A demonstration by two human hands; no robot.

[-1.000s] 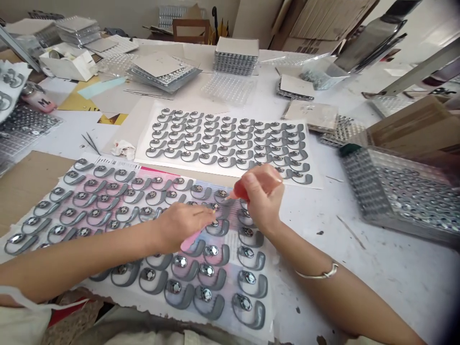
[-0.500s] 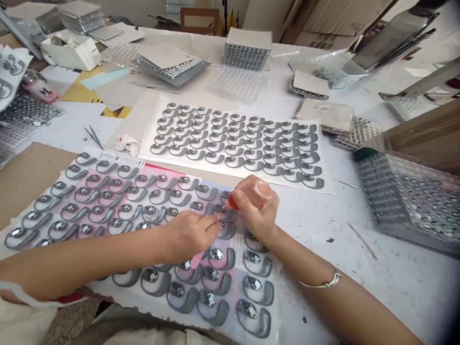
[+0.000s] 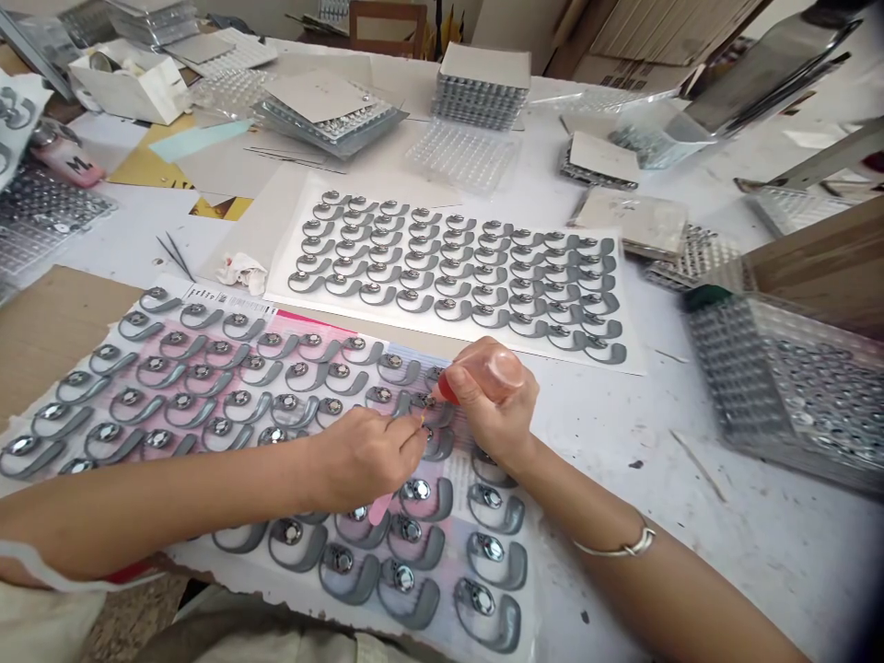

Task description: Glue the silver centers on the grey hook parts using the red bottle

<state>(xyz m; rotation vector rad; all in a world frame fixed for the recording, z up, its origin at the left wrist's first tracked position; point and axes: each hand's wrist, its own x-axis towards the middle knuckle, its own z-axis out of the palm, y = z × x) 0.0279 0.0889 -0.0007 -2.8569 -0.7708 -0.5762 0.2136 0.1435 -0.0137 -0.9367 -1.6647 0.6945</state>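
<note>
Grey hook-shaped pieces [image 3: 440, 502] lie in rows on the near sheet [image 3: 461, 479], one of them at my fingertips. My left hand [image 3: 373, 451] has its fingers drawn together around a slim pink stick [image 3: 380, 508], its tip near that piece's round setting [image 3: 426, 402]; I cannot tell if they touch. My right hand [image 3: 497, 424] wraps a translucent pinkish bottle [image 3: 501, 368], its red end [image 3: 447, 387] toward the same spot. Around them, every near piece I can make out already carries a setting, several with a bright stone [image 3: 483, 600]. Which ones have had anything from the bottle, I can't tell; I judge this sheet unfinished. Beyond, the far sheet [image 3: 331, 304] bears similar rows, settings in place, too small to judge further.
</note>
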